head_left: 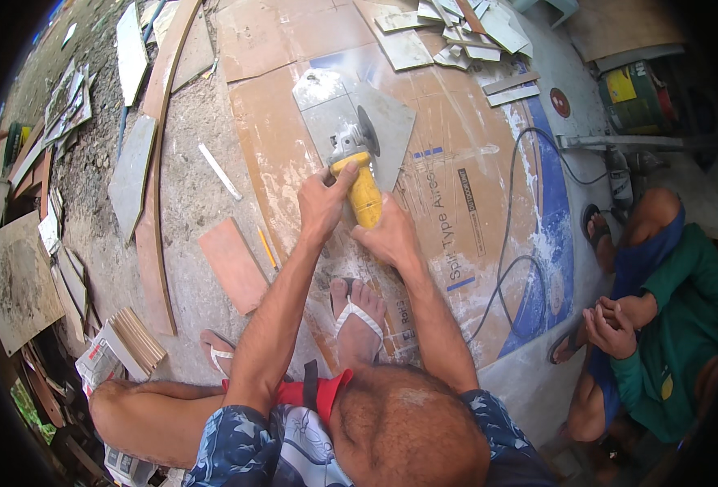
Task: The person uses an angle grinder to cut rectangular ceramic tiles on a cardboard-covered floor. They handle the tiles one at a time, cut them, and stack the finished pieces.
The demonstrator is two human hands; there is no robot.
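A yellow angle grinder [366,195] is gripped in both my hands over a grey tile. My left hand [322,201] is closed round the front of its body, near the metal gear head. Behind it, my right hand [391,234] wraps the rear of the body. The dark cutting disc [368,130] stands edge-on at the tile's surface; whether it touches cannot be told. Under the disc, the grey tile [391,122] lies flat, with an angled outline and a line across its far part. Whitish dust hangs at its far edge.
Cardboard [270,138] covers the floor, and a black cord [501,268] loops at right. Broken tile pieces [408,49] are heaped at the far side. A pencil [267,247] and a reddish tile [234,264] lie left. A person in a green top [684,284] sits at right.
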